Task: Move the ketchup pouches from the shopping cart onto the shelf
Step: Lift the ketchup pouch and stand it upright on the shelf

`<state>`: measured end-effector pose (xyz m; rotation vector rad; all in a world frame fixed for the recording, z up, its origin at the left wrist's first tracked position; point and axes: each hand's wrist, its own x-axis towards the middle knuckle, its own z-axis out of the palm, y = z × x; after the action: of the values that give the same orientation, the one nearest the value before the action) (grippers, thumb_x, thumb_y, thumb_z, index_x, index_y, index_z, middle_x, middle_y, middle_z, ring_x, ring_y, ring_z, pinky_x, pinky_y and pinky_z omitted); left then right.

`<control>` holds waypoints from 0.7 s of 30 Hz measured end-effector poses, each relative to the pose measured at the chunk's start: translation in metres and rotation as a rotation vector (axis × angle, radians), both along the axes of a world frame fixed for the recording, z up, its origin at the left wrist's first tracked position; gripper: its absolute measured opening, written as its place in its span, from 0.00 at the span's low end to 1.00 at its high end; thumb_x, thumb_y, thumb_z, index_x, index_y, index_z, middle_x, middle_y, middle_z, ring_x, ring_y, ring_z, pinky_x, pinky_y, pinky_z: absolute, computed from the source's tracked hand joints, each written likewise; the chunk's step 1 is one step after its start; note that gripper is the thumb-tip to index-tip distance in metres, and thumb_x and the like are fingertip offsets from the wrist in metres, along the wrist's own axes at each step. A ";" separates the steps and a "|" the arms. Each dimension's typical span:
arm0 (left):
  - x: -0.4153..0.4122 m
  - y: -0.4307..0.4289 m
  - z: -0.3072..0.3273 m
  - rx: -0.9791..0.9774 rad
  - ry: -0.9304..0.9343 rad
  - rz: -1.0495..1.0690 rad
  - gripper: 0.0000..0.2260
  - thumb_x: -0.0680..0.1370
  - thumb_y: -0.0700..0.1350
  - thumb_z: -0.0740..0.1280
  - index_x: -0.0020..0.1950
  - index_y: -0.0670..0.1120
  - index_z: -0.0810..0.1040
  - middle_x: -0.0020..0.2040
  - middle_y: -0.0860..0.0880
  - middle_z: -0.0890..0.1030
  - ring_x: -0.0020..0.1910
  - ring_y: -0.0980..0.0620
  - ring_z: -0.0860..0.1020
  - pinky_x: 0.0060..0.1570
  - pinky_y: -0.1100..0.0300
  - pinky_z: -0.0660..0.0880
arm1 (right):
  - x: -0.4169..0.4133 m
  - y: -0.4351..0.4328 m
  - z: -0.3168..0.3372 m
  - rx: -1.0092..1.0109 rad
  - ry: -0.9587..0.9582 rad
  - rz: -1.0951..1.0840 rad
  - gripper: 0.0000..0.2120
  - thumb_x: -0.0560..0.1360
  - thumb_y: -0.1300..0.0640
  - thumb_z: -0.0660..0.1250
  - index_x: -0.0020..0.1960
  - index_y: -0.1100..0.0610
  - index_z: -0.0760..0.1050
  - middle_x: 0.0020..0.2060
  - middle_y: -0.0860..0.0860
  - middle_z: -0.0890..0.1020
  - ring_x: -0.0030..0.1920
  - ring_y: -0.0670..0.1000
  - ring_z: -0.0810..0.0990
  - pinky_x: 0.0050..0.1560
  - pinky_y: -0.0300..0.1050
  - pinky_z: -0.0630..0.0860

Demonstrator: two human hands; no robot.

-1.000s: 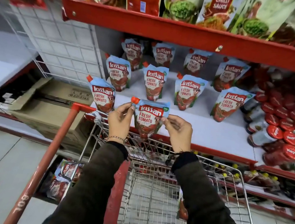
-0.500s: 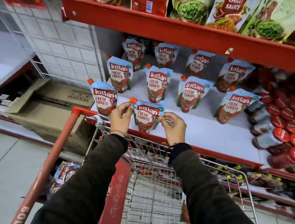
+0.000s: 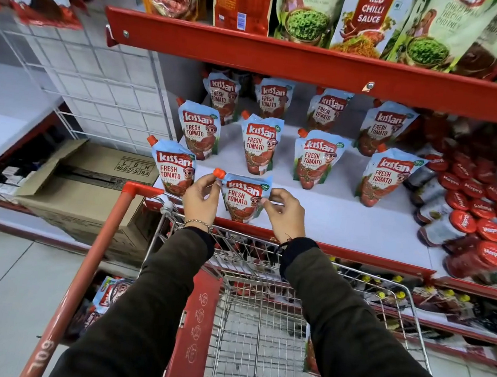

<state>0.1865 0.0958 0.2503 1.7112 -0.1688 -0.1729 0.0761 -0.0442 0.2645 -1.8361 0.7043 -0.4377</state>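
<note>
I see the white, red-edged shelf past my hands: blue-and-red upright ketchup pouches beyond the fingers, red-lidded jars lying off to the right.

Dark olive long sleeves with black cuffs; a beaded bracelet on the left wrist, a dark cord on the right.

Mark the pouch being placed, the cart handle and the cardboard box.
pouch being placed (image 3: 243, 198), head view, printed front panel.
cart handle (image 3: 101, 233), head view, red bar's mid-length.
cardboard box (image 3: 83, 199), head view, top face.
</note>
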 end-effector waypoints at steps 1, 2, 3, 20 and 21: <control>0.000 -0.001 -0.001 0.001 -0.002 0.009 0.11 0.76 0.44 0.66 0.58 0.47 0.80 0.54 0.41 0.84 0.52 0.45 0.82 0.60 0.44 0.77 | -0.001 -0.001 0.001 0.004 -0.004 -0.003 0.09 0.75 0.60 0.69 0.55 0.61 0.78 0.53 0.56 0.84 0.49 0.50 0.79 0.53 0.42 0.74; 0.000 -0.001 -0.001 0.004 0.001 0.020 0.11 0.76 0.45 0.67 0.58 0.48 0.80 0.55 0.41 0.84 0.54 0.44 0.82 0.61 0.44 0.77 | -0.003 -0.002 0.002 0.006 -0.007 -0.003 0.10 0.75 0.60 0.69 0.55 0.61 0.78 0.53 0.56 0.84 0.49 0.50 0.80 0.53 0.42 0.74; 0.000 -0.001 -0.002 -0.003 0.004 0.031 0.11 0.76 0.45 0.67 0.58 0.49 0.79 0.56 0.42 0.84 0.55 0.44 0.82 0.61 0.44 0.77 | -0.005 -0.003 0.003 0.006 -0.010 -0.001 0.10 0.75 0.61 0.69 0.56 0.61 0.77 0.53 0.56 0.84 0.50 0.51 0.80 0.53 0.42 0.75; -0.154 -0.030 -0.064 0.003 0.040 0.037 0.09 0.75 0.43 0.69 0.56 0.48 0.79 0.52 0.51 0.81 0.48 0.62 0.79 0.47 0.74 0.73 | -0.135 -0.025 -0.063 0.099 0.079 -0.134 0.09 0.75 0.59 0.69 0.55 0.56 0.78 0.51 0.51 0.83 0.49 0.47 0.80 0.48 0.28 0.74; -0.165 -0.034 -0.073 0.033 0.070 0.004 0.09 0.75 0.43 0.69 0.55 0.47 0.79 0.51 0.52 0.81 0.46 0.64 0.78 0.46 0.76 0.73 | -0.148 -0.029 -0.073 0.116 0.105 -0.140 0.09 0.75 0.59 0.69 0.56 0.57 0.78 0.51 0.51 0.83 0.48 0.46 0.80 0.45 0.26 0.73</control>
<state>0.0215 0.0616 0.1769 1.7352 -0.1110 -0.2337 -0.0722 -0.0732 0.1913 -1.7166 0.9161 -0.3854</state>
